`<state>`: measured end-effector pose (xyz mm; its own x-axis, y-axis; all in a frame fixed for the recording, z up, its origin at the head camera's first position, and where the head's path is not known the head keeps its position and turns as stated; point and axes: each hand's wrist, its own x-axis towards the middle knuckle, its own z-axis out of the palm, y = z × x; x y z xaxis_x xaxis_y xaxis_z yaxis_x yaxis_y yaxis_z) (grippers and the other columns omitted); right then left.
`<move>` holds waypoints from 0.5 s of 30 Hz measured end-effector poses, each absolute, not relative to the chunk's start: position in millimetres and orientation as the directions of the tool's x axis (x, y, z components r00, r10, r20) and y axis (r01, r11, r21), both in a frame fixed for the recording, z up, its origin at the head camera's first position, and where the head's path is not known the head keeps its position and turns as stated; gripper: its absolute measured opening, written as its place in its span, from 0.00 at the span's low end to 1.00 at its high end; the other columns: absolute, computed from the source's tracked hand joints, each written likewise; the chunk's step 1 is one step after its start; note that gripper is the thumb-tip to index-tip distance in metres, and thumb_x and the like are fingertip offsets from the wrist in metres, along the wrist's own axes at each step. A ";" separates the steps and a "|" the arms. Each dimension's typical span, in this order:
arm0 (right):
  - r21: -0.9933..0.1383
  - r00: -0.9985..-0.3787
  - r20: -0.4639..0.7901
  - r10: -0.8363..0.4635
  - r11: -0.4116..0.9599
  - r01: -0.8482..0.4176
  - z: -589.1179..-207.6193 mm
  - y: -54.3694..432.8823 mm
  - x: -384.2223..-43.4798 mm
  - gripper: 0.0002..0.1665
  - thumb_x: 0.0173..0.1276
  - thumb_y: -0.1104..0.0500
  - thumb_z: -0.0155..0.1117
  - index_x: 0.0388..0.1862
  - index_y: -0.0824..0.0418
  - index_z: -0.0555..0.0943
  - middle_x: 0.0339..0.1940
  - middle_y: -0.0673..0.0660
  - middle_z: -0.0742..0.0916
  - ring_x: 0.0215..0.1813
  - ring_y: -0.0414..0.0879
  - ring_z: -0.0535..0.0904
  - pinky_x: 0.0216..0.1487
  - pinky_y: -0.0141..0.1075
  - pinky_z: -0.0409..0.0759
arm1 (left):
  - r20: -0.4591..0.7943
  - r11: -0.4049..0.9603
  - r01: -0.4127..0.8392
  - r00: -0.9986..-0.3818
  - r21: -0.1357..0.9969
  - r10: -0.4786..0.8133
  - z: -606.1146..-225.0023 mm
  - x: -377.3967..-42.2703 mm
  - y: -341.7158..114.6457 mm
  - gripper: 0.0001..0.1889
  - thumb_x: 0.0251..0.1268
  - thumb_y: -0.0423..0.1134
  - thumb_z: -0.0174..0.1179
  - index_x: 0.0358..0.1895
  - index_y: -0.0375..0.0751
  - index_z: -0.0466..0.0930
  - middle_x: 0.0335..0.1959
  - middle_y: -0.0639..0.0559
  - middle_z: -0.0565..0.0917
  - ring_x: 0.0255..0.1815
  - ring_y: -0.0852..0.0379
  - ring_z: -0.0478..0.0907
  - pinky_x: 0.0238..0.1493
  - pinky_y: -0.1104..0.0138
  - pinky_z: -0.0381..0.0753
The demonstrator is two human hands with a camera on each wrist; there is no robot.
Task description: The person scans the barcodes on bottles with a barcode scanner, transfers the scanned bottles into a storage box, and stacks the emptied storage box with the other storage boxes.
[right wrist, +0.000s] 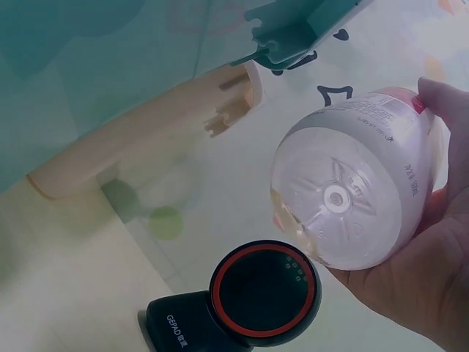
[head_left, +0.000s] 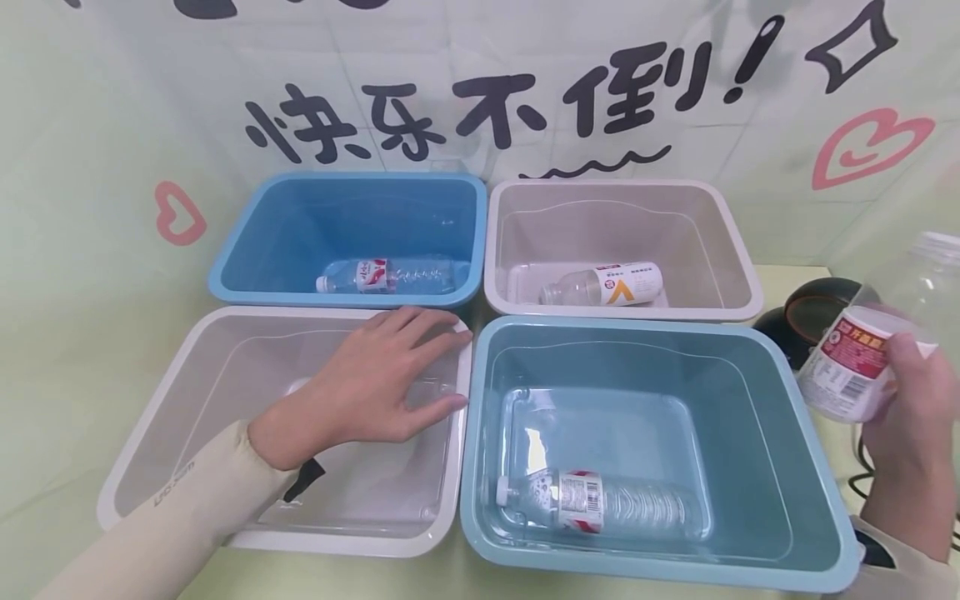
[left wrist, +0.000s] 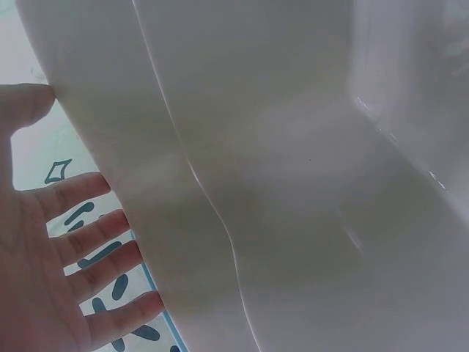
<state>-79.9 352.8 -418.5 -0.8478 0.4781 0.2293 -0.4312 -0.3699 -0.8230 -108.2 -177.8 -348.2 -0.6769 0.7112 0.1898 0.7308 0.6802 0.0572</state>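
Observation:
My left hand (head_left: 378, 375) reaches over the front-left beige tub (head_left: 225, 367), its fairly straight fingers spread along the upper right rim. In the left wrist view the fingertips meet the tub's edge. At the far right, my right hand (head_left: 911, 417) grips a clear plastic bottle (head_left: 855, 367) with a red and white label. That bottle is tilted, its cap end up and to the right, outside the front-right teal tub (head_left: 750, 458). The right wrist view shows its ribbed round base (right wrist: 337, 198) facing the camera.
Clear bottles lie in the teal tub (head_left: 637, 504), the rear blue tub (head_left: 416, 275) and the rear beige tub (head_left: 626, 285). A black round-headed device with a red ring (right wrist: 264, 293) stands right of the tubs. A printed sheet (head_left: 420, 67) hangs behind.

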 end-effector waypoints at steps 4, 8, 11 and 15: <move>-0.800 -0.859 0.280 0.429 -0.391 -0.456 -416.8 351.1 -78.9 0.19 0.76 0.69 0.47 0.60 0.74 0.76 0.49 0.67 0.89 0.47 0.54 0.91 0.43 0.35 0.89 | 0.188 0.679 0.731 -0.677 0.059 0.712 -348.1 -108.2 -177.6 0.35 0.66 0.67 0.62 0.71 0.52 0.79 0.69 0.48 0.79 0.70 0.46 0.74 0.70 0.47 0.80; -0.817 -0.873 0.295 0.388 -0.372 -0.441 -414.7 350.2 -78.3 0.19 0.78 0.68 0.41 0.60 0.71 0.75 0.52 0.69 0.91 0.48 0.57 0.93 0.45 0.38 0.91 | 0.188 0.680 0.731 -0.677 0.059 0.712 -347.9 -108.2 -177.5 0.36 0.66 0.67 0.62 0.71 0.52 0.79 0.69 0.48 0.79 0.70 0.46 0.74 0.71 0.47 0.79; -0.836 -0.886 0.263 0.382 -0.368 -0.407 -414.1 352.1 -77.9 0.18 0.79 0.67 0.41 0.60 0.70 0.74 0.52 0.68 0.91 0.48 0.56 0.94 0.45 0.37 0.91 | 0.191 0.678 0.732 -0.675 0.059 0.712 -347.8 -108.2 -177.4 0.36 0.66 0.67 0.62 0.71 0.52 0.79 0.69 0.48 0.79 0.70 0.46 0.74 0.70 0.47 0.79; -0.849 -0.885 0.226 0.408 -0.362 -0.384 -415.7 355.6 -77.4 0.19 0.79 0.69 0.43 0.63 0.69 0.73 0.52 0.66 0.90 0.47 0.54 0.93 0.44 0.36 0.91 | 0.196 0.676 0.735 -0.673 0.061 0.714 -348.1 -108.1 -177.5 0.35 0.65 0.67 0.62 0.71 0.52 0.80 0.69 0.48 0.79 0.70 0.46 0.74 0.69 0.47 0.80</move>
<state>-77.4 355.6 -415.7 -0.8846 0.4081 0.2255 -0.3837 -0.3621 -0.8495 -108.1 -177.5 -348.1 -0.6725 0.7136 0.1962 0.7347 0.6757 0.0608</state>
